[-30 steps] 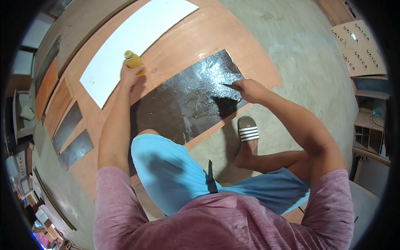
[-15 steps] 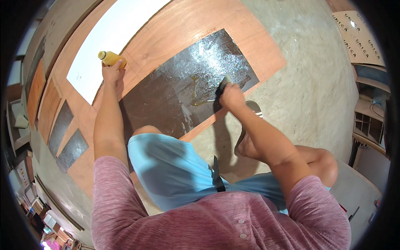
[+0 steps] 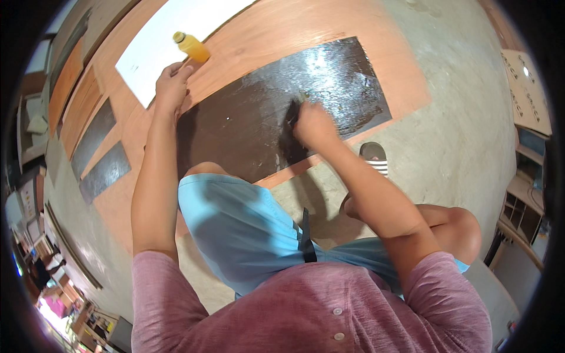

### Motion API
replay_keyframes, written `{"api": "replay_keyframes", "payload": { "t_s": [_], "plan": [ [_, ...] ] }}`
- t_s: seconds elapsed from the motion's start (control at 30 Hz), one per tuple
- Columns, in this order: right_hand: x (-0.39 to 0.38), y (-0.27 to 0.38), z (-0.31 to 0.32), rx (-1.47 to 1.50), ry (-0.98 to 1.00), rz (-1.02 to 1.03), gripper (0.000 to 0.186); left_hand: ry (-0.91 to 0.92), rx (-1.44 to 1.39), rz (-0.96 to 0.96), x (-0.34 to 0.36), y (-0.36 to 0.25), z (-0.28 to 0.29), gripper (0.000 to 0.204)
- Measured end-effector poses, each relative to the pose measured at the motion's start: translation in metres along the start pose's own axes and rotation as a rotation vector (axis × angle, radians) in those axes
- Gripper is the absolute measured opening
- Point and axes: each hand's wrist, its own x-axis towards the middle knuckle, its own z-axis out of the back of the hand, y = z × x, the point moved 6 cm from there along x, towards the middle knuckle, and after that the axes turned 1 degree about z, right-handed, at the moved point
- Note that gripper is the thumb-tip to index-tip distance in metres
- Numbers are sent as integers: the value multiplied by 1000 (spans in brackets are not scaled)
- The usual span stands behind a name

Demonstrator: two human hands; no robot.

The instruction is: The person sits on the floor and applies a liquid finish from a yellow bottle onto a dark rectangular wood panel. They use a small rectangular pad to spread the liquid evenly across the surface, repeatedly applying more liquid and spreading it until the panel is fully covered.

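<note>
My left hand (image 3: 172, 89) is open with its fingers loosely bent, apart from a yellow bottle (image 3: 192, 47) just beyond it. That bottle stands by the edge of a white sheet (image 3: 154, 50). Before me lies a dark brown panel (image 3: 226, 126) with a wet, shiny coat over its right part. My right hand (image 3: 316, 125) is closed low over the middle of the panel. A small greenish-grey end pokes out past its fingers; the rest of the tool is hidden by the hand and its dark shadow.
A large plywood board (image 3: 403, 76) lies under the panel and white sheet. Dark strips (image 3: 106, 170) rest at the left. My sandalled foot (image 3: 374, 156) is close to the board's near right edge. Shelves (image 3: 524, 194) stand at the far right on the concrete floor.
My left hand has let go of the yellow bottle and drawn back from it. My right hand has swept left over the panel, and the amber liquid trail there is smeared out.
</note>
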Motion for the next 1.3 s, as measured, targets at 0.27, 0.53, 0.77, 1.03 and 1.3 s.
{"api": "replay_keyframes", "payload": {
  "t_s": [0.27,0.53,0.77,1.03,1.3],
  "plan": [
    [38,17,-32,-303,38,111,25,-2,-781,-350,-123,-123,7,45],
    [-72,41,-86,-348,110,566,39,-269,-475,-402,-97,-84,14,41],
    [-55,1,-31,-431,174,901,47,-279,-465,-449,-89,-104,-4,31],
    [-93,3,-70,-461,222,786,43,-276,-457,-559,-72,-100,-13,28],
    [-91,23,-85,-430,154,721,42,-288,-353,-563,-79,-106,-11,28]
  ]
}}
